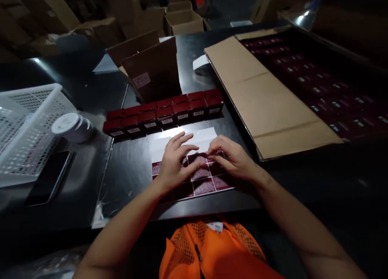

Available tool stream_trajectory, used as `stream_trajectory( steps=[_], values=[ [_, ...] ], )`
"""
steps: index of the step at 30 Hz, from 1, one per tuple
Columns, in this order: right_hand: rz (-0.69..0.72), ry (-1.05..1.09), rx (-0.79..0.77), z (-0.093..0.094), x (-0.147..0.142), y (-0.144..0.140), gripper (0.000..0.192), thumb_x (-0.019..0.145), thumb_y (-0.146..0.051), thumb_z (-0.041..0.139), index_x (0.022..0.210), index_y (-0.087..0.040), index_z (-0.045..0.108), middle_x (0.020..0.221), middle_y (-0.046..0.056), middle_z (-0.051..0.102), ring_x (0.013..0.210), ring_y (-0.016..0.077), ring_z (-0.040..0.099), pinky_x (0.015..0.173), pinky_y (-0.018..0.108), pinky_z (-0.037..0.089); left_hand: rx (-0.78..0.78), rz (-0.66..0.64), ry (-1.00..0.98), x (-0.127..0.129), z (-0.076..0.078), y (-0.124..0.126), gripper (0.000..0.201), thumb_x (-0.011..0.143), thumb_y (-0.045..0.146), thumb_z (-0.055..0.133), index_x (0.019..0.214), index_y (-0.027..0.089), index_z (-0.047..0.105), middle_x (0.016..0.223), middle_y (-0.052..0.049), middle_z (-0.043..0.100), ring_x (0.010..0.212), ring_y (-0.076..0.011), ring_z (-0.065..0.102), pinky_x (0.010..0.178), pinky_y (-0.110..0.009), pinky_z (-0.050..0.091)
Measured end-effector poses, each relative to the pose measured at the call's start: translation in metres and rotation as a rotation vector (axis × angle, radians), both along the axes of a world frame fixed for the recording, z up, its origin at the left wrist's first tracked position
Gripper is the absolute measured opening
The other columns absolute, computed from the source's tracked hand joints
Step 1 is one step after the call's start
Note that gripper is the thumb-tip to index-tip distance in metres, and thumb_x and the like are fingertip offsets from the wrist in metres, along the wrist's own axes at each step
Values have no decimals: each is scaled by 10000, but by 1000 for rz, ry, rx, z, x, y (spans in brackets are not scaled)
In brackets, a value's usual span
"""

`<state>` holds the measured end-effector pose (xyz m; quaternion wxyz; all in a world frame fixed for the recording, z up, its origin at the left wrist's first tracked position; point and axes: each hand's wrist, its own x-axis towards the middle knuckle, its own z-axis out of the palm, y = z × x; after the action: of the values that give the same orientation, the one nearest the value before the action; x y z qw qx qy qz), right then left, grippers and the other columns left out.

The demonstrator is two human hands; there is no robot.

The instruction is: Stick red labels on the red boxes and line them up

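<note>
Far left of the hands, on a dark, shiny table (127, 161), stands a white perforated plastic basket (53, 109). Just beside it, nearer the hands but well apart from them, are a stack of white round items (68, 125) and, closer to the wearer, a dark-screened phone (50, 178) lying flat. Beyond the left hand is a cardboard box (154, 68) with its flaps raised. Between that box and the hands runs a double row of small dark red boxes (165, 113), the nearer ones showing white barcode labels.

The left hand (177, 161) comes next, fingers spread and thumb held well away from them, over the left part of a printed sheet (204, 186). This sheet lies flat beneath both hands: a grid of dark red and pinkish rectangles divided by white lines, with blank white paper beyond the fingers. The right hand (233, 157) is over its right part, thumb and index fingertips drawn close together near the far edge of the printed grid; I cannot tell whether they pinch anything.

Below, between the forearms, is an orange mesh vest (212, 250). To the right of the right hand sits a large open carton (273, 97), its flap folded out towards the hands, with rows of dark red packs (318, 81) inside.
</note>
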<state>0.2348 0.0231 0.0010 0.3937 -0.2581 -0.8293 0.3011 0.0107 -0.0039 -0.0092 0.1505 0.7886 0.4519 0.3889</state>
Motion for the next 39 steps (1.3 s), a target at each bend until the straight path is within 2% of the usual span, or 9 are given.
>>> stream_trajectory(
  steps=[5,9,14,18,24,27,30,33,39],
  values=[
    [9,-5,-50,-1,-7,-6,162,1001,-191,553,1149,-236,602,998,46,618,896,185,603,819,324,521,11,42,-60,6,-2,-3,59,858,258,719,819,216,706,1211,-77,710,1251,-255,570,1057,-488,472],
    [-256,85,-51,-4,-1,-4,330,961,-309,642,1275,-238,571,1217,96,568,1044,223,594,872,363,536,-93,144,-222,5,-2,1,134,860,328,722,789,219,693,1171,-71,732,1178,-251,619,1053,-512,472],
    [-314,186,-354,-16,-3,2,268,879,-386,728,1081,-218,674,1127,75,626,945,215,653,749,336,566,-283,176,-417,1,-4,2,226,864,422,696,782,213,682,1237,-79,705,1194,-263,634,1093,-527,460],
    [-347,261,-312,-17,-12,0,87,895,-282,707,863,-208,674,978,46,670,921,204,664,773,332,566,-321,163,-400,-1,-4,-3,250,842,468,707,885,222,718,1299,-76,672,1251,-279,604,1134,-527,438],
    [-619,186,120,25,6,-20,47,934,-228,677,897,-244,700,1048,60,656,1019,224,637,965,408,525,-309,168,-202,-7,-9,4,571,826,531,698,1325,266,612,1325,-91,657,1211,-302,627,1080,-535,487],
    [-741,104,302,53,36,-36,206,959,-200,630,1142,-288,667,1118,62,653,1075,240,622,978,419,525,-233,76,9,-11,-11,8,478,830,513,689,1224,242,682,1202,-106,715,1137,-320,660,1009,-546,522],
    [-851,36,337,68,72,-47,539,929,-217,679,1415,-329,476,1212,67,635,1074,255,636,947,429,544,-174,5,257,-13,-7,8,371,833,452,698,1132,233,722,1219,-111,712,1167,-343,638,1027,-575,490],
    [-875,-46,286,66,97,-58,802,884,-293,737,1537,-325,271,1199,82,641,1054,286,657,941,475,559,-215,-24,430,-12,-1,4,435,828,461,717,1200,237,688,1290,-110,681,1248,-360,591,1056,-584,457],
    [-630,-196,272,23,99,-84,964,899,-323,719,1563,-349,21,1283,149,618,1081,324,665,908,535,575,-268,-153,576,-3,-3,-1,590,815,515,726,1302,201,617,1436,-157,560,1385,-387,460,1084,-561,439]
  ],
)
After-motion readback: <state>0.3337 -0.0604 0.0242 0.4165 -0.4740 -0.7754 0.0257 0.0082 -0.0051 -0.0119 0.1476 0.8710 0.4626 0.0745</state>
